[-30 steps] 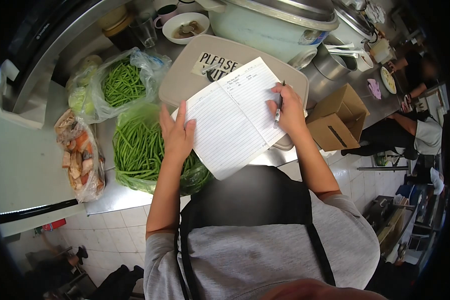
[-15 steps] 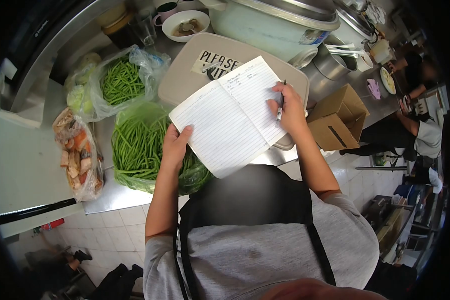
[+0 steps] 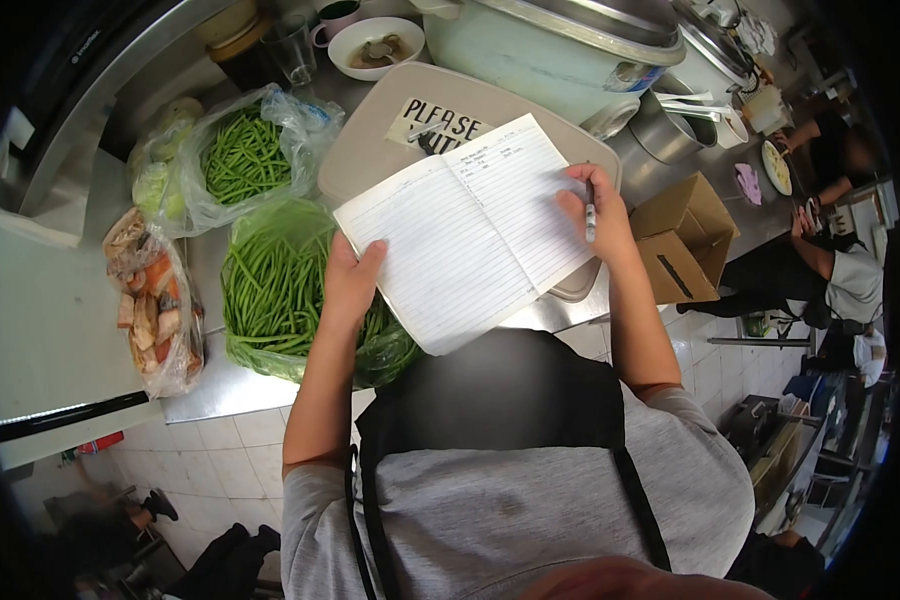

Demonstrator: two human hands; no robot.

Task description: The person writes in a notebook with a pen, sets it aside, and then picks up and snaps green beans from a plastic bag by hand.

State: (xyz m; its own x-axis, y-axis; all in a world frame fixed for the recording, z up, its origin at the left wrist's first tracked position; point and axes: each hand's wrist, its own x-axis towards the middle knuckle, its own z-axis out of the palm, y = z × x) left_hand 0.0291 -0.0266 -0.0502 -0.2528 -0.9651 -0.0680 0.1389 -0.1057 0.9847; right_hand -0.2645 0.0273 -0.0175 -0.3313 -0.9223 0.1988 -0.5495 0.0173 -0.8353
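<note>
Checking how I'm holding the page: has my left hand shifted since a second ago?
Yes. The left hand slid back off the notebook page to its edge, lower over the green-bean bag.

head cam | looks steeply down | close over counter (image 3: pixel 220 385) edge

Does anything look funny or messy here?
Nothing is spilled or broken. The open notebook, gripped by the left hand, lies askew across the tray, hiding part of its PLEASE sign. The right hand holds a pen.
</note>
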